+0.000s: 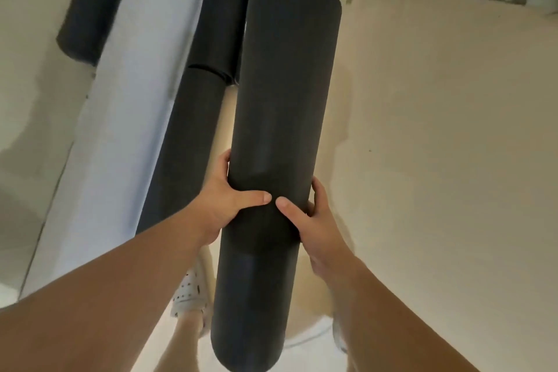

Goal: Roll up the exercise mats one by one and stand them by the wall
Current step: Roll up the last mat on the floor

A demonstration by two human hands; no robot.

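Black rolled mat (280, 130), near end over white shoe (188, 293); left hand (223, 202) and right hand (317, 229) wrapped round its middle, thumbs almost touching. Far end overlaps other rolled mats (211, 36) standing against pale wall panel (136, 84); beige floor (437, 130) right.

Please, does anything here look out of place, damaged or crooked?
Nothing stands out. The dark grey rolled foam mat is evenly rolled, held in the grip of the left hand and right hand; the other dark rolled mats sit along the white wall.
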